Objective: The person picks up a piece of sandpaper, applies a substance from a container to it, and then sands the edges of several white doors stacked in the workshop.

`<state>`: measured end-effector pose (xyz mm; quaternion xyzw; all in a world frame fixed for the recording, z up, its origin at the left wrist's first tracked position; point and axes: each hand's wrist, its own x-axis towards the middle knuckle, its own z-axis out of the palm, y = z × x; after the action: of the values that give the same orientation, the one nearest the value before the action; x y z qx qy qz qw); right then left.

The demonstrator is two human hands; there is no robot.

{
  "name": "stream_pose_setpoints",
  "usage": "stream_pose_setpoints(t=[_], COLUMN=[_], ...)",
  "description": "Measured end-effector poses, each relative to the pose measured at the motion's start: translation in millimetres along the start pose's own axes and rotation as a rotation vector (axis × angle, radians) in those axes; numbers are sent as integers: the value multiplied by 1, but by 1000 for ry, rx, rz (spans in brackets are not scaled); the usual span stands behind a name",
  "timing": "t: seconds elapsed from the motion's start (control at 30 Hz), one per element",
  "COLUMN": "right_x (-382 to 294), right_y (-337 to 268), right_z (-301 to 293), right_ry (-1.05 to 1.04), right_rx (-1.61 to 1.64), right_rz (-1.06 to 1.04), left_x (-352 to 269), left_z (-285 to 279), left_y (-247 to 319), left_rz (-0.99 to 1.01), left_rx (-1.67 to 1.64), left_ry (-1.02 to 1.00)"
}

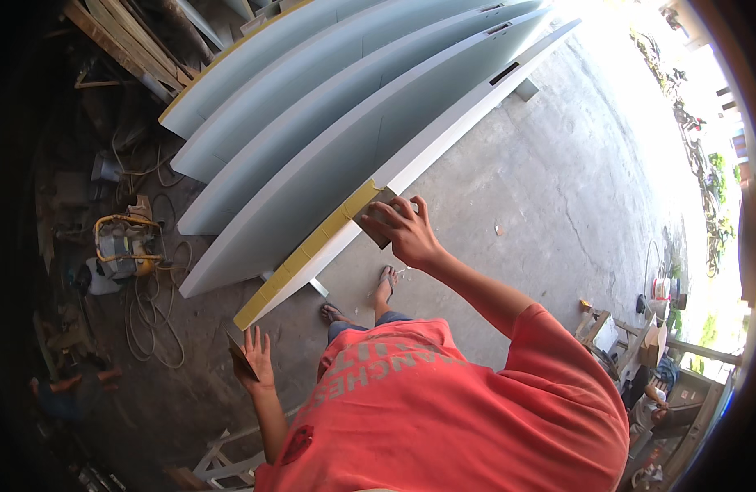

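A pale door panel stands on its long edge before me, with a mortise slot near its far end. Yellow coating, which looks like filler, covers the near stretch of its upper edge. My right hand presses a flat grey spreader blade to that edge, where the yellow meets the white. Lower left, beyond the door's near end, my left hand holds a thin dark plate upright between thumb and palm. The fingers of that hand are spread.
Several more door panels stand in a row on the left. Beyond them lie a yellow-framed machine, coiled hoses and timber boards. A wood block supports the far end. Another person is at lower right.
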<state>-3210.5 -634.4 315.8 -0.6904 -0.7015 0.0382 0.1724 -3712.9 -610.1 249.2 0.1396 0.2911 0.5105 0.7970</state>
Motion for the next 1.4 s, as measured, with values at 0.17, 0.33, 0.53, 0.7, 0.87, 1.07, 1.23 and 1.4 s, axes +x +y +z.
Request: stream_pose_setpoints(t=[0.17, 0.33, 0.53, 0.7, 0.87, 1.07, 1.23, 1.4], right_x=[13, 28, 17, 7, 26, 5, 28, 12], right_y=[15, 37, 40, 46, 69, 81, 96, 98], right_z=[-26, -17, -16, -25, -26, -31, -46, -34], right_ry=[110, 74, 48, 54, 85, 7, 109, 41], right_rx=[-69, -92, -67, -31, -81, -18, -98, -65], right_rz=[45, 14, 26, 56, 22, 24, 60, 97], left_x=[1, -1, 0, 0, 1, 2, 0, -1], left_z=[-7, 17, 20, 16, 25, 27, 24, 40], left_y=[-1, -4, -3, -2, -8, -9, -12, -9], left_rz=[8, 23, 26, 32, 60, 81, 97, 125], left_rx=[7, -29, 3, -15, 18, -64, -64, -77], left_ry=[-18, 179, 213, 236, 255, 302, 281, 387])
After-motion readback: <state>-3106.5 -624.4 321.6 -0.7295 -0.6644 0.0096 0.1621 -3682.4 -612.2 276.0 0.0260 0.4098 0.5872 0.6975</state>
